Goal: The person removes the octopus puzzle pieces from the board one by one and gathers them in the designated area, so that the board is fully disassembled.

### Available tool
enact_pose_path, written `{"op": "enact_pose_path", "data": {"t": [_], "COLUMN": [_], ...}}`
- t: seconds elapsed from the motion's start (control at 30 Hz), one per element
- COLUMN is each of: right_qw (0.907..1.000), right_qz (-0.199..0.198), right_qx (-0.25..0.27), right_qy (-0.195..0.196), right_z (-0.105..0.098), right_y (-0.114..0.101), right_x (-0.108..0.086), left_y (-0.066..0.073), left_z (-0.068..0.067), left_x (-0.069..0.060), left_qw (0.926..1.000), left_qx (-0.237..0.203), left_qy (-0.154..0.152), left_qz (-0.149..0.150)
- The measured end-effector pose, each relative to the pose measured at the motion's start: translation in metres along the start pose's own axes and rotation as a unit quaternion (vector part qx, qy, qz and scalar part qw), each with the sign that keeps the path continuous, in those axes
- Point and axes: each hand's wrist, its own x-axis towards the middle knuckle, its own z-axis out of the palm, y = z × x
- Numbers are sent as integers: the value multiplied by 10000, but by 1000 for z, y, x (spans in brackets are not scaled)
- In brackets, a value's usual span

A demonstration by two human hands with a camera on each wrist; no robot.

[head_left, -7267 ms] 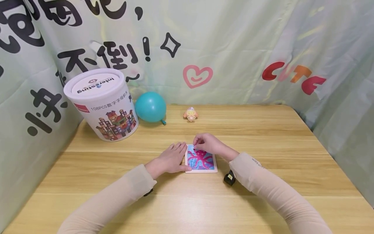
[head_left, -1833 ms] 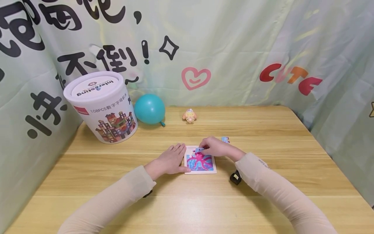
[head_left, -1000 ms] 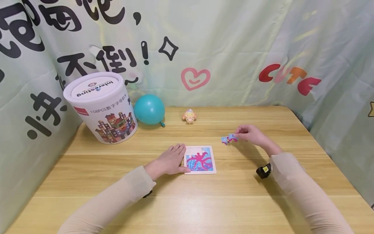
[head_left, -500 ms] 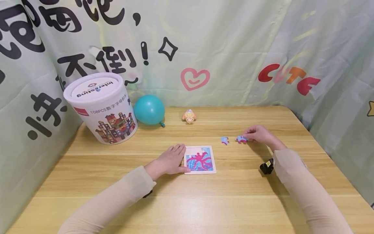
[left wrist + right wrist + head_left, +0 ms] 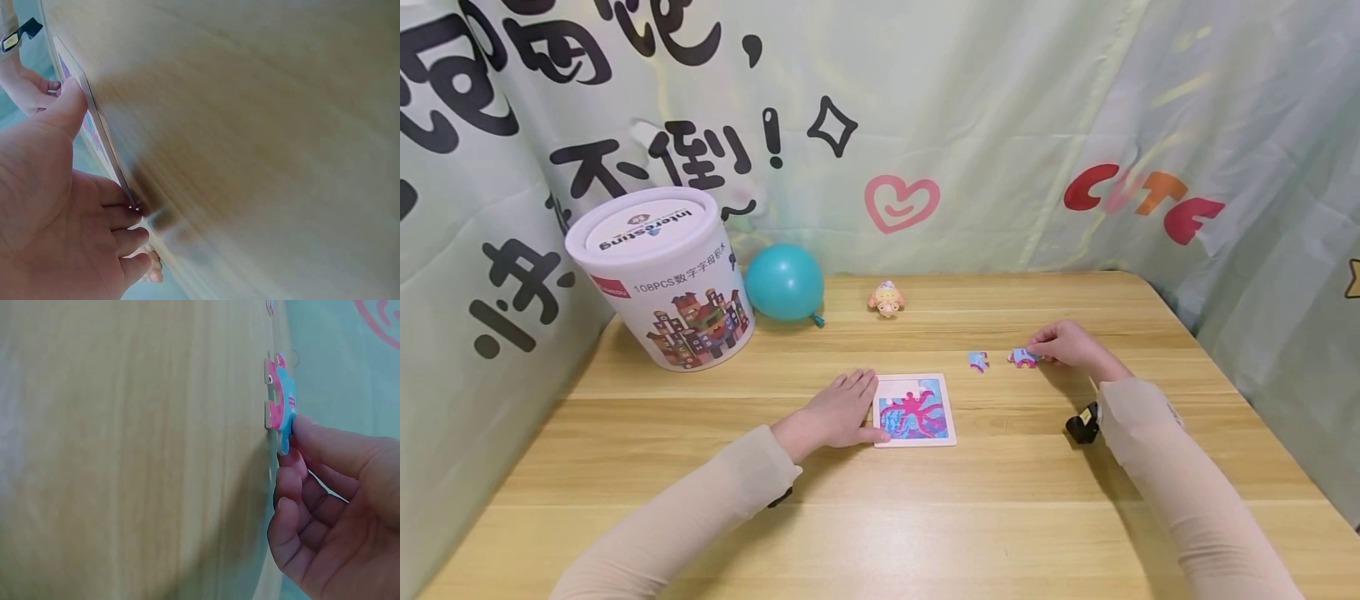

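A square octopus jigsaw puzzle (image 5: 913, 417) in a white frame lies on the table, its bare backing showing along the upper left. Flat beside it, my left hand (image 5: 835, 411) has its fingers at the frame's left edge and the thumb (image 5: 74, 103) over the lower left corner. To the right, my right hand (image 5: 1067, 346) pinches a blue and pink puzzle piece (image 5: 285, 403) between thumb and fingers, at the tabletop. Another loose puzzle piece (image 5: 977, 361) lies a little to the left of that one.
At the back left stands a large white tub (image 5: 662, 283) with a teal balloon (image 5: 785, 282) next to it. A small toy figure (image 5: 887, 299) sits near the table's back edge. A printed curtain (image 5: 1000, 133) hangs behind the wooden table (image 5: 895, 525).
My right hand has lifted pieces out of the puzzle's top rows and carried them right; two now lie apart there. Over the last half second it barely moves. My left hand has stayed put.
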Motion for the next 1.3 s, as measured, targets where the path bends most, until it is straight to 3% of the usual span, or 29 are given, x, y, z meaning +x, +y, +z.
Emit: {"op": "enact_pose_path", "data": {"t": [0.3,0.6,0.9,1.17,1.3], "right_qw": [9999,9997,9922,9846,9795], "right_qz": [16,-184,-1150,-1720,-1955], "right_qx": [-102,-113,-484,-142,-239], "right_qy": [7,67,37,-276,-432], "right_z": [-1,0,18,49,66], "right_y": [2,-22,-60,-87,-96], "right_x": [2,-4,-11,-12,-14], "left_y": [-1,-1,-1,0,0], "left_z": [2,1,1,1,1], "left_x": [1,0,0,0,-1], "left_qw": [10000,10000,10000,10000,10000], "left_qx": [49,-6,-25,-37,-83], "left_qy": [-7,13,45,62,45], "left_qz": [-5,1,2,19,10]}}
